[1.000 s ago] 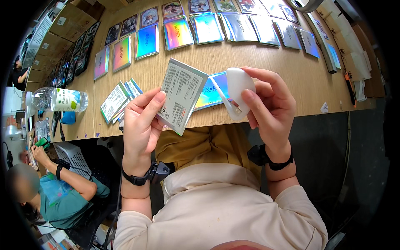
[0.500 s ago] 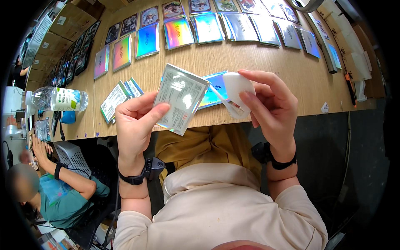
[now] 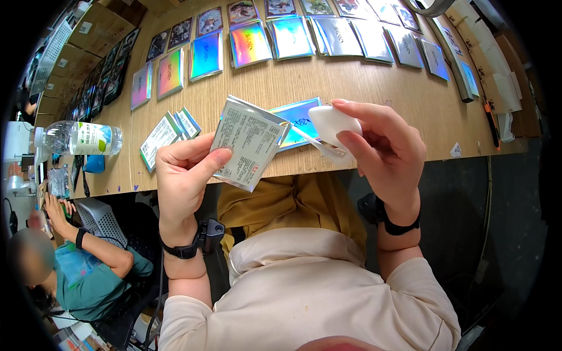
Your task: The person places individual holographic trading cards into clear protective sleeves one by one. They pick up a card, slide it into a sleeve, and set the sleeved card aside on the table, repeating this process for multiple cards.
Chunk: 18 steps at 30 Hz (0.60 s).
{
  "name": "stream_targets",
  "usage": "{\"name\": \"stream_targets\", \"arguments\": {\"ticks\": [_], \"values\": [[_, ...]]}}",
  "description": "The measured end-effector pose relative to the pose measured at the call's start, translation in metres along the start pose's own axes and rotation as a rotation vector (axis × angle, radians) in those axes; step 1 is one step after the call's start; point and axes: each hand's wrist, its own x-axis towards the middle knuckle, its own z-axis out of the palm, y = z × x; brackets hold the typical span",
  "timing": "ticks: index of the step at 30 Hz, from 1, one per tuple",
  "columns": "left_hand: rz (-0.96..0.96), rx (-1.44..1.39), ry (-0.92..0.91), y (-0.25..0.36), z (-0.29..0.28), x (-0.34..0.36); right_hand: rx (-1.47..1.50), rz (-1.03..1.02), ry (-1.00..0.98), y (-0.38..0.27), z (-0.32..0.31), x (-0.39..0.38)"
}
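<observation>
My left hand [image 3: 190,172] pinches a flat silver packet [image 3: 249,143] between thumb and fingers, its printed back turned up. In my right hand [image 3: 383,146] is a small white plastic letter opener [image 3: 333,126], rounded, with a slim arm pointing left. The arm's tip meets the packet's right corner; whether it is inside the foil I cannot tell. Under the two hands a shiny blue holographic packet [image 3: 301,120] lies on the wooden table [image 3: 234,85]. Left of my left hand are a few more packets [image 3: 161,140], printed side up.
Farther back runs a row of holographic packet stacks [image 3: 252,44], with picture cards [image 3: 209,21] behind them. A water bottle [image 3: 82,138] lies on its side at the left. Cardboard boxes [image 3: 96,29] line the far left. A co-worker [image 3: 96,263] sits at lower left.
My left hand and the packet have shifted slightly left and turned a little. My right hand has moved slightly right, tilting the white opener. The opener's arm stays at the packet's corner.
</observation>
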Motion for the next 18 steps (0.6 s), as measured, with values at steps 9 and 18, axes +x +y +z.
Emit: {"name": "stream_targets", "arguments": {"ticks": [9,18], "values": [[-0.186,-0.333,-0.127,-0.005,0.002,0.002,0.801,0.508,-0.03,0.014,0.016,-0.011],[0.1,0.257,0.028,-0.002,0.006,-0.003,0.02,0.0,0.041,0.013,0.009,-0.006]]}}
